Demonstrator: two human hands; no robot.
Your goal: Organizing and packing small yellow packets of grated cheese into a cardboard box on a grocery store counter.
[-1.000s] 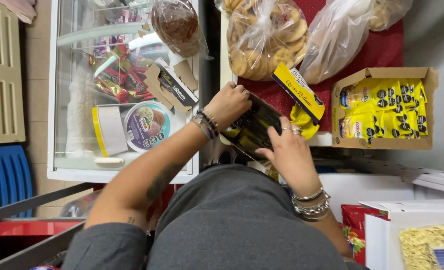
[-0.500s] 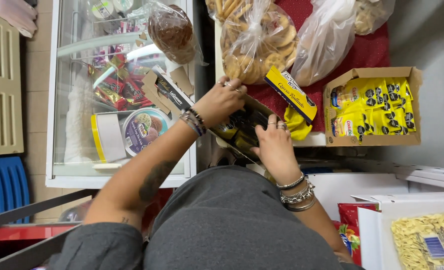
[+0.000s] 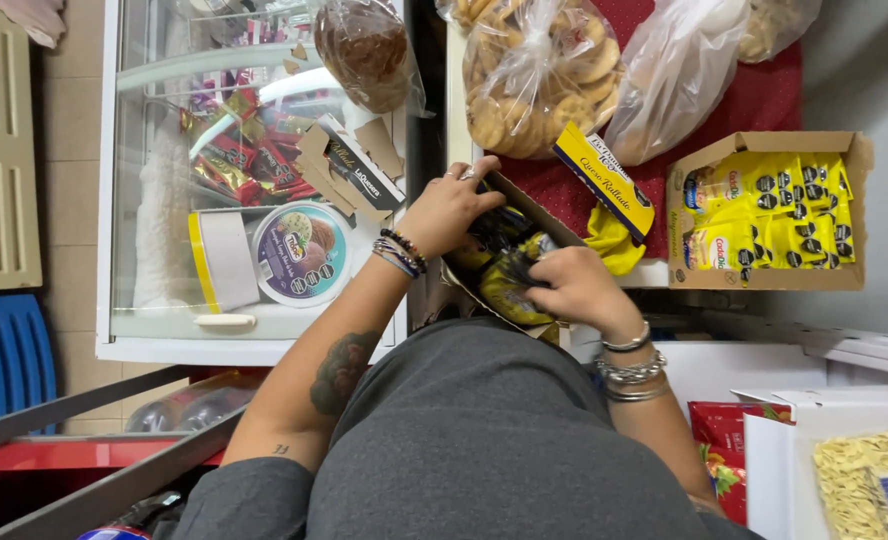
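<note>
Since half a second ago the right hand [image 3: 576, 290] has curled over and dipped into the box, where before it lay flatter against its near side. The left hand [image 3: 454, 205] has kept its place at the far flap.

The open brown cardboard box [image 3: 539, 215] sits tilted against our grey-shirted middle, at the edge of the red-clothed surface [image 3: 764, 100]. Inside it lie glossy dark and yellow packets [image 3: 509, 290]. We judge the step in hand to be sorting through these packets while the box is steadied. Getting one free would call for a firm pinch and a lift clear of the flap.

The left hand is loosely closed over the flap at the box's 11 o'clock corner, fingers draped on top. The right hand is bunched at 4 o'clock, knuckles up and fingertips buried among the packets. We cannot tell whether it pinches one.

Outward from the box:

- At 1 o'clock a long yellow and blue carton [image 3: 604, 180] lies aslant.
- At 12 o'clock stands a clear plastic bag of round pale biscuits [image 3: 539, 75].
- At 3 o'clock, well apart, is an open cardboard tray of yellow sachets [image 3: 764, 210].
- At 9 o'clock is a white glass-topped freezer [image 3: 114, 200], with a round purple-lidded ice cream tub [image 3: 299, 250] under the glass.
</note>
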